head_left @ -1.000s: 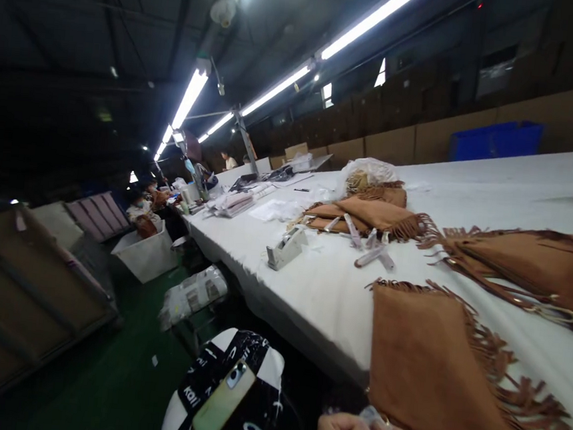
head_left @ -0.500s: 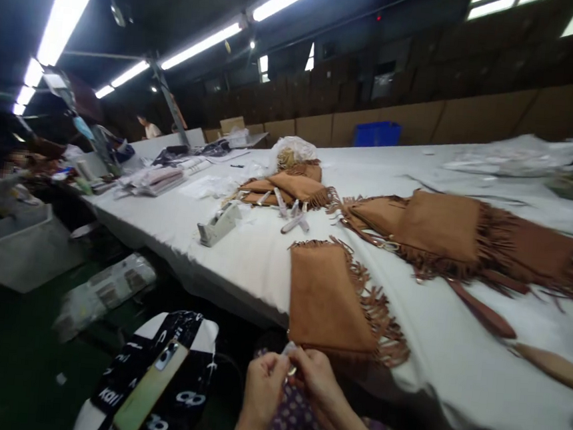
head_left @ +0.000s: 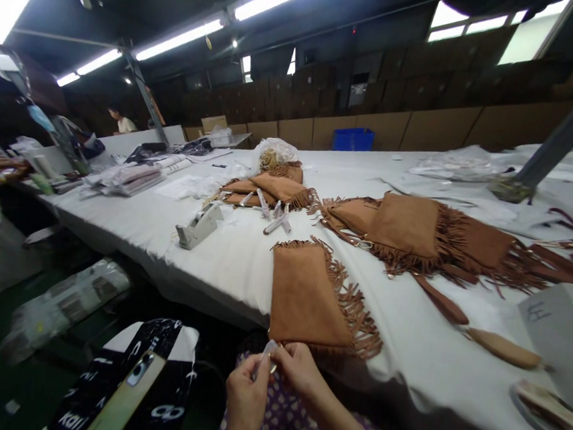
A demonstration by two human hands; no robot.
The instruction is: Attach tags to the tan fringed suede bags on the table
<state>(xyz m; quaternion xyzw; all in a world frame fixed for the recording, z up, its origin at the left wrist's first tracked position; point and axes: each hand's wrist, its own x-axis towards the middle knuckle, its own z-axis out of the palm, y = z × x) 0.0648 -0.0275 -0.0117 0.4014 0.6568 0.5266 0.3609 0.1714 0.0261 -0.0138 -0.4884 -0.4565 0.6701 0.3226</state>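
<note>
While left hand (head_left: 247,384) and right hand (head_left: 299,370) pinch one translucent wrapper (head_left: 269,347) | one fringed bag (head_left: 307,296) lies nearest | one phone (head_left: 125,396)

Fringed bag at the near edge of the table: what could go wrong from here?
The fringed bag lies at the near edge of the table, so a tug might drag it off. The small clear piece held between the left hand and right hand could slip and drop. The phone lies on the patterned seat; a bump might knock it down.
</note>
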